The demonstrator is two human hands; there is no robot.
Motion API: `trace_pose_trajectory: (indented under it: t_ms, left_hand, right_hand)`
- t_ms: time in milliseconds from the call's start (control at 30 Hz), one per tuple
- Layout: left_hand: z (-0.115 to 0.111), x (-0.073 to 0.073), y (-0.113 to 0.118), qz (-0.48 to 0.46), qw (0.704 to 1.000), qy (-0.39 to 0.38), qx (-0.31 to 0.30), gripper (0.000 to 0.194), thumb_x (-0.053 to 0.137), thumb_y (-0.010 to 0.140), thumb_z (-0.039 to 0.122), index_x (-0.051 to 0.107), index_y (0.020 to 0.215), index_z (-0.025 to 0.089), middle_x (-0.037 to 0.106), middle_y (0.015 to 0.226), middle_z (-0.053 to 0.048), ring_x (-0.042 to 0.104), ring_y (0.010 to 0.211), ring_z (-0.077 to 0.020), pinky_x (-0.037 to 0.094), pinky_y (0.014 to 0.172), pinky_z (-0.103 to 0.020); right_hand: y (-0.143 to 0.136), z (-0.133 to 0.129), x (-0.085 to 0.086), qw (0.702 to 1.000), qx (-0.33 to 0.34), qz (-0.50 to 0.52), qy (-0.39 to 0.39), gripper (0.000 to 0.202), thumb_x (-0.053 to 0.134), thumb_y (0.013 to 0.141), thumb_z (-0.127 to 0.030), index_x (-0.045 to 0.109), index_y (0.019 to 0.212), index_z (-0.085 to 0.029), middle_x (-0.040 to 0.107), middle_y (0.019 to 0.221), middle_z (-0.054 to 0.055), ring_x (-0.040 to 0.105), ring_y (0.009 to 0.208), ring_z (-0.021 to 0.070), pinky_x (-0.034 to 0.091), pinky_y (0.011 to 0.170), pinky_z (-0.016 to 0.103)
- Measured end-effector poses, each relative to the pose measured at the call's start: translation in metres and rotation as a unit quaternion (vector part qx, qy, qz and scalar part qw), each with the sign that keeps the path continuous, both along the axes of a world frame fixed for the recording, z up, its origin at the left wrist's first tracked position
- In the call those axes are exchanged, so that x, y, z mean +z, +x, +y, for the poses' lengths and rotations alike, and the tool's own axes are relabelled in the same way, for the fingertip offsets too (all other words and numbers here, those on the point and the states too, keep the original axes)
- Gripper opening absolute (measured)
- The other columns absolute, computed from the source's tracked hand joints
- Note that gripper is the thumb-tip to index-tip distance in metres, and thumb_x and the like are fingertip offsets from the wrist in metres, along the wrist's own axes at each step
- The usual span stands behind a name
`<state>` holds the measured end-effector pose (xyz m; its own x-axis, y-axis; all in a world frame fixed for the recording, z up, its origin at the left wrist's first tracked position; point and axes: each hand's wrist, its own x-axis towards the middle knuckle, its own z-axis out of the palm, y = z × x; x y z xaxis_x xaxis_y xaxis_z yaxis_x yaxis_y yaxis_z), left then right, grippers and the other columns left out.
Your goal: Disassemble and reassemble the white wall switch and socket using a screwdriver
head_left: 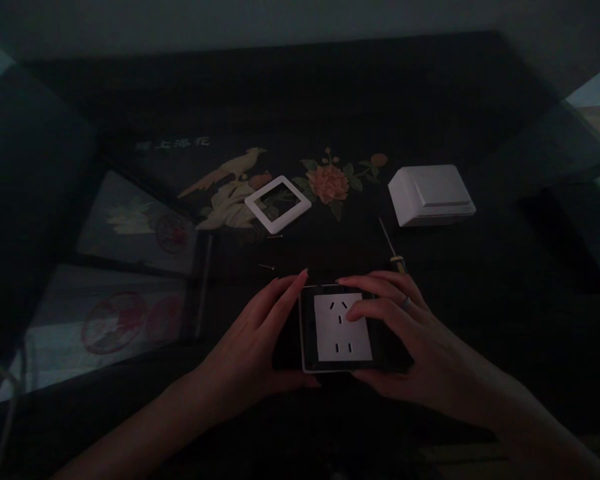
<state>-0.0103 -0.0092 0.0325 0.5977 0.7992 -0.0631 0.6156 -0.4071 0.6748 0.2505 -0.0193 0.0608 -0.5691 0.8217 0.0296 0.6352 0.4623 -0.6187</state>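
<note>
Between my two hands is a wall socket (341, 337), a white five-hole face set in a black frame on a white back box. My left hand (275, 333) grips its left side, fingers along the far corner and thumb at the near edge. From the right, my right hand (400, 327) holds it too, with one fingertip on the white face and the thumb at the near edge. Beyond them lies a square white cover frame (300, 207). Two small screws (267, 267) lie on the dark table near it. A screwdriver (397, 260) lies just past my right hand, its handle partly hidden.
A white box-shaped housing (433, 193) stands at the right on the dark glossy tabletop (330, 87). A bird-and-flower picture decorates the surface. Reflections show at the left, and a pale cable (10, 400) hangs at the left edge. The scene is dim.
</note>
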Motion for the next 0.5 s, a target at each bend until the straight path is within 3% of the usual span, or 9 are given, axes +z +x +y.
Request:
trace_pose_trajectory:
  t_ms: [200, 500]
  left_hand:
    - [-0.0009, -0.0052, -0.0015, -0.014, 1.0, 0.015, -0.003, 0.119, 0.081, 0.07, 0.061, 0.006, 0.159, 0.035, 0.035, 0.158, -0.015, 0.038, 0.144, -0.0399, 0.038, 0.115, -0.061]
    - [0.0006, -0.0028, -0.0003, -0.016, 0.999, 0.032, -0.012, 0.104, 0.078, 0.075, 0.059, 0.018, 0.156, 0.03, 0.043, 0.152, -0.017, 0.042, 0.142, -0.0383, 0.037, 0.116, -0.061]
  right_hand:
    - [0.0008, 0.0007, -0.001, 1.0, -0.005, 0.004, -0.009, 0.051, 0.07, 0.078, -0.016, 0.044, 0.119, -0.03, 0.049, 0.147, 0.01, 0.038, 0.137, 0.0337, 0.047, 0.104, 0.062]
    - [0.0003, 0.0008, -0.0024, 1.0, -0.011, 0.001, -0.014, 0.056, 0.076, 0.077, -0.019, 0.047, 0.124, -0.03, 0.052, 0.15, 0.009, 0.042, 0.139, 0.034, 0.05, 0.103, 0.06]
